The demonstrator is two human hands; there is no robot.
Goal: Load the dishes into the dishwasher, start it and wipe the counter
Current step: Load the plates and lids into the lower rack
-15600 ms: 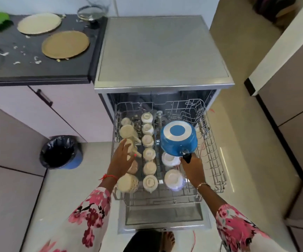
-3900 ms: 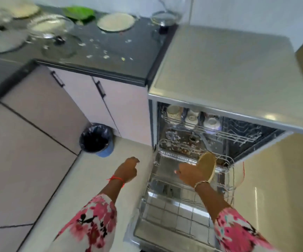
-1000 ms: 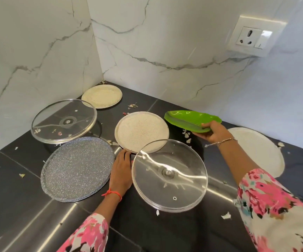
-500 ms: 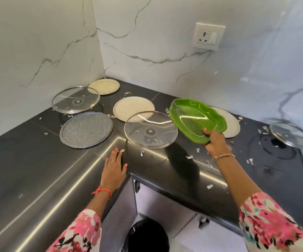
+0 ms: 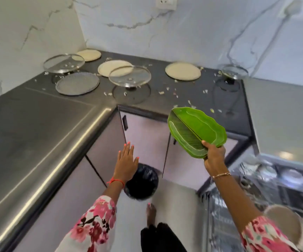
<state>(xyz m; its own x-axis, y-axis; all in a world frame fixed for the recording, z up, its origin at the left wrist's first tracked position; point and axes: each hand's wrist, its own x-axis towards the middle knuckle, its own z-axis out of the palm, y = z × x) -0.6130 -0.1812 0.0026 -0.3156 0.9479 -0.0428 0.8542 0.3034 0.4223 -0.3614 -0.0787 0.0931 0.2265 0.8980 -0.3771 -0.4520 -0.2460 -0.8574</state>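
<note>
- Head view: the dishwasher (image 5: pixel 274 180) at lower right is motion-blurred and cut by the frame edge; its racks and a pale round dish (image 5: pixel 283 222) are hard to make out.
- Wall socket (image 5: pixel 166 2) is cropped at the top edge.
- Right hand (image 5: pixel 214 157) pinches the green leaf-shaped plate (image 5: pixel 196 130) by its near rim, tilted in the air, off the counter (image 5: pixel 38 124).
- Left hand (image 5: pixel 126 160) hovers with fingers spread, holding nothing, partly covering the black-lined bin (image 5: pixel 143 182).
- Glass lids (image 5: pixel 129 76), pale plates (image 5: pixel 183 71) and scraps (image 5: pixel 161 92) lie on the counter.
</note>
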